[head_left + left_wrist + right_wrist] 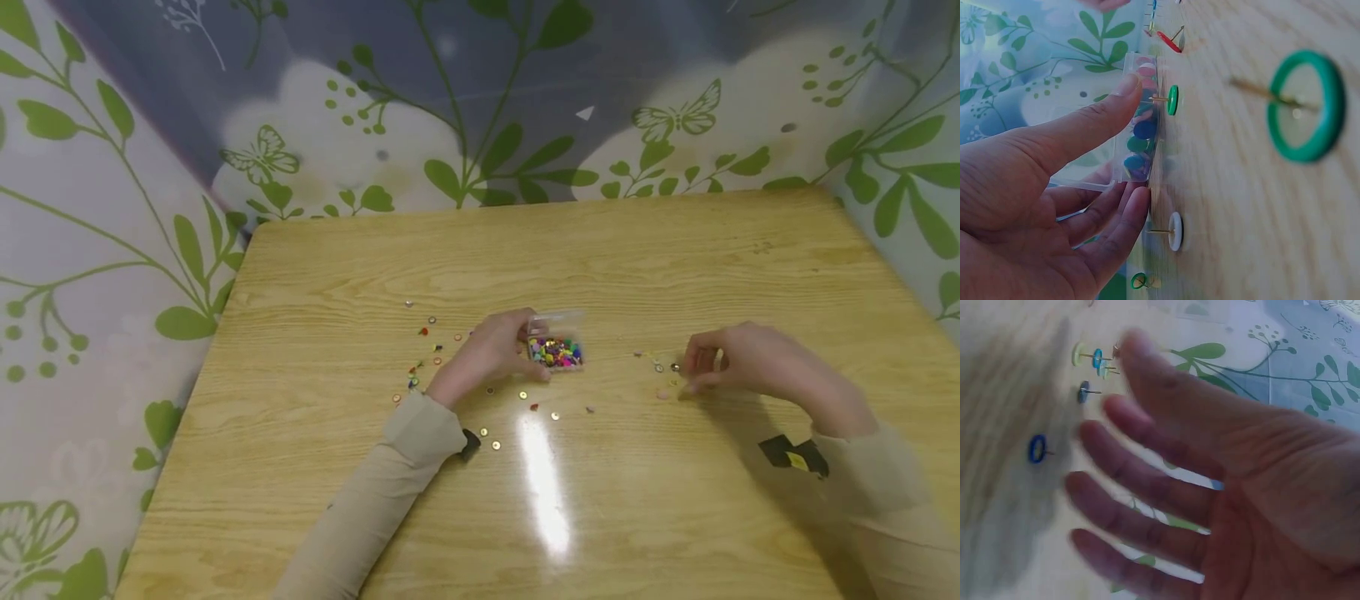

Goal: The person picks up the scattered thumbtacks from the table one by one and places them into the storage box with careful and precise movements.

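My left hand (491,346) grips a small clear plastic box (557,322) by its left side, thumb at the front and fingers behind. The box's lid stands raised, and many-coloured thumbtacks (557,353) fill it. In the left wrist view, a green thumbtack (1173,100) and a white thumbtack (1175,231) lie points up beside the box. My right hand (738,362) hovers just right of a small group of thumbtacks (658,367), its fingers loosely bent and holding nothing. The right wrist view has a blue thumbtack (1037,449) near those fingertips.
More thumbtacks (437,362) lie scattered left of the box, and others (522,395) in front of it. The wooden table (645,517) meets a patterned wall (360,108) at the back. Black pieces (795,457) show by each sleeve cuff.
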Motion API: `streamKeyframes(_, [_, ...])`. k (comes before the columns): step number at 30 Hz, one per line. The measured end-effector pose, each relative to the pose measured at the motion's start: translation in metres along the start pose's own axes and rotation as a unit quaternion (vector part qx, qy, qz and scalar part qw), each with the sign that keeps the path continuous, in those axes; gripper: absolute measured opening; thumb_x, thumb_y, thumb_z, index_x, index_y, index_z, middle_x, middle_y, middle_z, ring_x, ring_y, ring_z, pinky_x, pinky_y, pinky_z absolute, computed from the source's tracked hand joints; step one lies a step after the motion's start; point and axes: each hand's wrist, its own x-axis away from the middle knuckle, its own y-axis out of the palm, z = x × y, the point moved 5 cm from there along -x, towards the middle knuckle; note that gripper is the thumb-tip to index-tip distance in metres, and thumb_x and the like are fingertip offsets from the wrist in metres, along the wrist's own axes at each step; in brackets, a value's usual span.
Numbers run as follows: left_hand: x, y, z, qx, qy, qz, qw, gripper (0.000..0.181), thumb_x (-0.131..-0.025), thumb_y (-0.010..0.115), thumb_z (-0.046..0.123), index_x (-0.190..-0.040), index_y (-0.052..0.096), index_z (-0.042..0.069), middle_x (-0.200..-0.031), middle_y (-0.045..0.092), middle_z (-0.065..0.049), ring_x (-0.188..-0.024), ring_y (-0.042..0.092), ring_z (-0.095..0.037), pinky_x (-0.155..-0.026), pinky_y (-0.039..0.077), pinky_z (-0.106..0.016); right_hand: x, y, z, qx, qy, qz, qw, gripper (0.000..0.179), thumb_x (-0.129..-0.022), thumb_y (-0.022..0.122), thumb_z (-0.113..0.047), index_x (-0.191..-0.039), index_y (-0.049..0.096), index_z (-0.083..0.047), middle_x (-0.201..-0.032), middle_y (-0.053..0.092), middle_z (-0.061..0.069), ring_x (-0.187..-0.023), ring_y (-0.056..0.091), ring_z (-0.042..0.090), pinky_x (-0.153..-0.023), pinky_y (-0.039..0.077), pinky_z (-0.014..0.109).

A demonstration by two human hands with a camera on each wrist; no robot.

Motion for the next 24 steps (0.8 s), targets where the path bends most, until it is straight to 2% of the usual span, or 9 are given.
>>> streamKeyframes(2, [0.0, 0.0, 0.0, -0.001, -0.002, 0.0, 1.0, 0.067, -0.074, 0.092, 0.027, -0.129, 0.059, 0.009, -0.119, 0.066, -0.007, -0.102, 0.061, -0.021, -0.088, 0.053, -0.034, 0.003, 0.006, 0.003, -0.009, -0.007, -0.024, 0.9997, 0.021, -0.081, 0.083, -0.033, -0.086, 0.066, -0.023, -0.076, 0.062, -0.015, -0.067, 0.053, 0.005, -0.062, 0.044, 0.027])
streamKeyframes(4, [0.0, -0.001, 0.0, -0.002, -0.004, 0.001, 1.0, 0.068, -0.074, 0.092, 0.028, -0.13, 0.059, 0.009, -0.121, 0.066, -0.008, -0.104, 0.061, -0.021, -0.09, 0.053, -0.034, 0.005, 0.011, 0.007, -0.012, -0.012, -0.029, 0.9994, 0.021, -0.081, 0.084, -0.029, -0.086, 0.065, -0.02, -0.076, 0.062, -0.014, -0.069, 0.054, 0.006, -0.063, 0.046, 0.028])
streamKeyframes(10, [0.0, 0.0, 0.0, -0.005, -0.003, 0.0, 1.0, 0.069, -0.074, 0.092, 0.029, -0.131, 0.058, 0.009, -0.119, 0.065, -0.007, -0.098, 0.06, -0.019, -0.085, 0.053, -0.032, 0.009, 0.013, 0.019, -0.004, 0.016, 0.001, 0.9999, 0.021, -0.079, 0.085, -0.02, -0.088, 0.066, -0.016, -0.082, 0.065, -0.009, -0.074, 0.059, 0.01, -0.067, 0.049, 0.037])
streamKeyframes(18, [-0.001, 0.001, -0.001, -0.007, 0.0, 0.0, 1.0, 0.072, -0.073, 0.092, 0.029, -0.133, 0.057, 0.008, -0.122, 0.066, -0.008, -0.105, 0.061, -0.02, -0.091, 0.052, -0.035, 0.013, 0.013, 0.028, -0.002, 0.022, 0.024, 0.9995, 0.018, -0.083, 0.083, -0.018, -0.082, 0.065, -0.02, -0.079, 0.066, -0.011, -0.071, 0.057, 0.008, -0.064, 0.044, 0.031])
streamKeyframes(24, [-0.001, 0.001, -0.001, -0.009, 0.0, 0.0, 1.0, 0.068, -0.073, 0.092, 0.028, -0.129, 0.059, 0.008, -0.12, 0.066, -0.007, -0.102, 0.06, -0.02, -0.088, 0.053, -0.033, 0.012, 0.012, 0.032, 0.009, 0.025, 0.048, 0.9985, 0.017, -0.082, 0.083, -0.02, -0.076, 0.068, -0.025, -0.081, 0.072, -0.009, -0.072, 0.058, 0.008, -0.066, 0.046, 0.035])
